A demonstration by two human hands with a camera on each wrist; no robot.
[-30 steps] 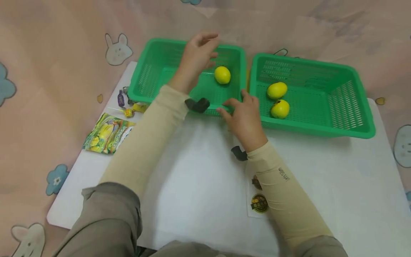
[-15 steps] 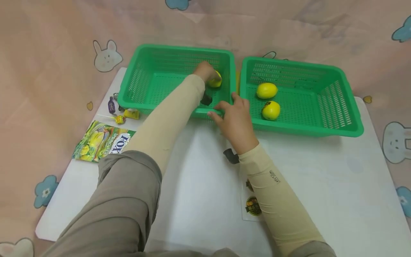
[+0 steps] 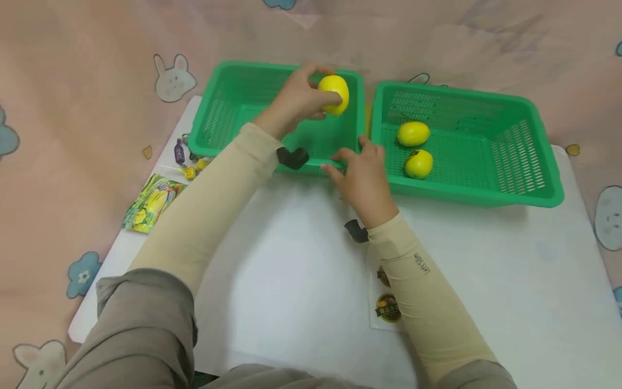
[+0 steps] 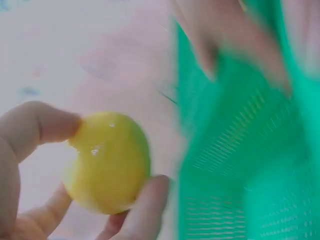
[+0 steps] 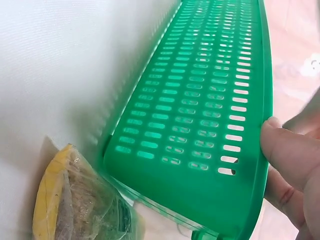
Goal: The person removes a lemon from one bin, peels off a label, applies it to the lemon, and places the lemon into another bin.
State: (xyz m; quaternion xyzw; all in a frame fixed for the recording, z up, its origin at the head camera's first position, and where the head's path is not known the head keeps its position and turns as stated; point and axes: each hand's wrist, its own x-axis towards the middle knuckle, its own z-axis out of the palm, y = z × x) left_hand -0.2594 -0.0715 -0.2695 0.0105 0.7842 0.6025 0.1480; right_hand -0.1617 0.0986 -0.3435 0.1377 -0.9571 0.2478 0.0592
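Note:
A yellow lemon (image 3: pixel 333 94) is held between the thumb and fingers of my left hand (image 3: pixel 302 97), raised over the right end of the left green basket (image 3: pixel 225 141). Close up in the left wrist view, the fingertips pinch the lemon (image 4: pixel 110 162) from opposite sides. My right hand (image 3: pixel 364 181) grips that basket's near rim by its right corner. In the right wrist view the thumb (image 5: pixel 290 152) lies against the outside of the rim, with fingers behind it. Inside the right green basket (image 3: pixel 486 197), two more lemons (image 3: pixel 413 133) lie toward the left end.
Left of the baskets lie a purple-wrapped candy (image 3: pixel 179 153), a lollipop (image 3: pixel 190 172) and a green and yellow candy bag (image 3: pixel 153 202). A sticker sheet (image 3: pixel 384 319) is partly under the right forearm. Beside the left basket sits a clear package with a yellow edge (image 5: pixel 50 195).
My left hand went down into the left basket, took hold of the lemon there and lifted it up. My right hand has stayed on the rim.

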